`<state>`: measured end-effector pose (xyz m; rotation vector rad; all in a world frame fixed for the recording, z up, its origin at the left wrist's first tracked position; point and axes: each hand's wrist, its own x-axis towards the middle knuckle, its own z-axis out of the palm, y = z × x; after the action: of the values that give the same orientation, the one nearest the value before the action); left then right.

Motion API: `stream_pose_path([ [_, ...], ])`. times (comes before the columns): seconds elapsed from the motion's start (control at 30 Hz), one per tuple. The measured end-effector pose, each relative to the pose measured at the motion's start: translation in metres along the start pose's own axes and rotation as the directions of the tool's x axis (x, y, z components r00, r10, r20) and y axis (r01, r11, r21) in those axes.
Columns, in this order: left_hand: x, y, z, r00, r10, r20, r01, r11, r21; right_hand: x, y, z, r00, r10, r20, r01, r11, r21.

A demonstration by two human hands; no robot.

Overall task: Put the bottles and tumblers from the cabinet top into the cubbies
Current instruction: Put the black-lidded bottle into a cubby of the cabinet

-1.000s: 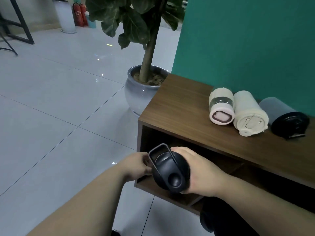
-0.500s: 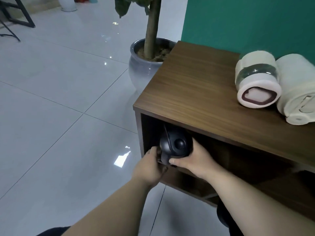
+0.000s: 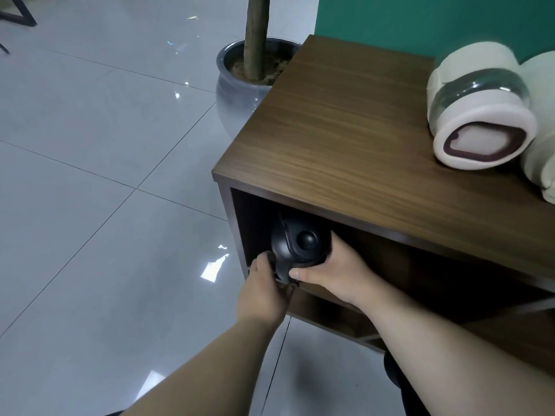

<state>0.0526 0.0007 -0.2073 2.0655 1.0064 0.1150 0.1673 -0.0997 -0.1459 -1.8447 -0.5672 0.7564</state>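
Two bare forearms are reaching forward from the bottom of the view toward the leftmost cubby (image 3: 300,229) of a low dark-walnut wooden cabinet (image 3: 345,139). The left hand (image 3: 264,291) is sitting lower, its fingers curling against the bottom of a matte black plastic bottle with a domed cap and a loop handle (image 3: 300,244). The right hand (image 3: 333,273) is wrapping around the bottle's right side, thumb lying across the front edge. Both hands are closing on the bottle, which is lying on its side, cap facing the camera, partly inside the mouth of the cubby in the upper row.

On the cabinet top, well apart from the hands, a cream tumbler with a clear grey band and a pink-and-brown lid (image 3: 480,115) is lying on its side, touching a second cream bottle (image 3: 540,163) cut off by the right edge.

Beyond the cabinet, a grey glazed ceramic pot holding a tree trunk (image 3: 237,94) is standing on glossy pale grey floor tiles (image 3: 90,175), beside a teal wall (image 3: 435,22).
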Motion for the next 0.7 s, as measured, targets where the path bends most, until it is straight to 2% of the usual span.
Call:
stream_pose_path([
  [0.13,0.003,0.0,0.003,1.0,0.001,-0.009,-0.001,1.0,-0.009,0.002,0.003,-0.002,1.0,0.03,-0.009,-0.029,0.999,0.025],
  [0.37,0.006,-0.006,0.006,1.0,0.016,-0.01,-0.016,1.0,-0.003,0.0,0.009,0.001,0.997,0.066,-0.042,-0.068,0.997,-0.035],
  [0.7,0.012,-0.01,0.001,0.999,0.052,-0.013,-0.052,0.998,0.019,-0.008,0.012,0.023,0.974,0.075,-0.216,-0.089,0.994,-0.056],
])
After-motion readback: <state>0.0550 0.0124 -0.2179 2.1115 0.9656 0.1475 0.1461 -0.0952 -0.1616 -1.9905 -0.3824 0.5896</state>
